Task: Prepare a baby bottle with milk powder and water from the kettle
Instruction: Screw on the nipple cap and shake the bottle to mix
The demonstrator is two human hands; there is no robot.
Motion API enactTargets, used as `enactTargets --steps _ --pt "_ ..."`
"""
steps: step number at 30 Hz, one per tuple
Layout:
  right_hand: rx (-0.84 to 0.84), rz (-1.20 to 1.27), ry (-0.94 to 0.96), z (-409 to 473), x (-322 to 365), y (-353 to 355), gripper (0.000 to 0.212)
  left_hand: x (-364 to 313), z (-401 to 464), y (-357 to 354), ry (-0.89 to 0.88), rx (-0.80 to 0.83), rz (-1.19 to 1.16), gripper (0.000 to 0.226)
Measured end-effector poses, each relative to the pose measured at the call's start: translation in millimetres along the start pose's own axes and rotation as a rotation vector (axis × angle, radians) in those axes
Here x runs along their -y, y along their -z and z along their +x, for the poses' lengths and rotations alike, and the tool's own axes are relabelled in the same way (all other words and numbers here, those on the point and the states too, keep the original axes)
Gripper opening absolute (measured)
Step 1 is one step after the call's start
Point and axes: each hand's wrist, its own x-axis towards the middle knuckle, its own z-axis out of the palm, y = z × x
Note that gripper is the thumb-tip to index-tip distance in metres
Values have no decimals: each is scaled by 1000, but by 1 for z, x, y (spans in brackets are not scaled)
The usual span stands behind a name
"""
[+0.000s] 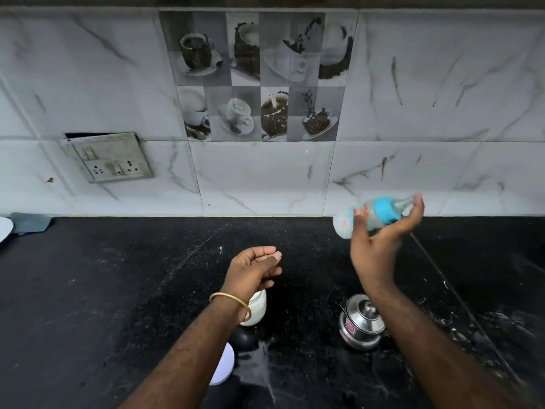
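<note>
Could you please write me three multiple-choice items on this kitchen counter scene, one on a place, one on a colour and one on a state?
1. Where does the steel kettle stand?
A. On the black counter, beneath the right forearm
B. On the wall socket
C. In the left hand

2. What colour is the collar on the baby bottle?
A. Red
B. Blue
C. Yellow

3. How is the baby bottle held?
A. Upright on the counter
B. Tilted nearly sideways in the air, in the right hand
C. Lying flat beside the white jar

Answers: 1 A, the lidded kettle sits on the counter under that arm. 2 B, a bright blue band rings the bottle's neck. 3 B, the right hand's fingers hold it above the counter, while the left hand holds nothing.
</note>
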Motion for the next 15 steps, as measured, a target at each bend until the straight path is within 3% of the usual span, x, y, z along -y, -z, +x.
enactTargets --steps 1,3,4,5,8,9,10,13,14,15 --pt "91 -117 30 -5 -4 -2 91 1 -1 0 4 -4 -3 20" --pt "541 -344 13 -26 -18 0 91 3 -3 -1 9 0 -1 19" --pt "656 -359 -15 -32 -18 3 89 3 -4 -2 8 6 -1 18" --pt "617 -291 -15 -30 -14 3 86 3 -4 -3 7 11 -2 18" --pt "42 85 -20 -3 1 2 87 1 -3 -5 11 15 -1 18" --pt "-40 110 -26 -1 2 1 88 2 -3 -5 18 9 0 18" --pt "11 24 -35 -3 -2 1 89 3 -3 -4 24 3 -1 18" --pt "660 -326 -147 -30 -18 9 88 3 -6 -5 25 16 -1 17" --pt "687 -304 -142 -29 -17 10 86 2 -7 -5 21 20 -1 17" --pt "566 -203 -119 -21 -13 9 85 1 -6 -5 16 25 0 18"
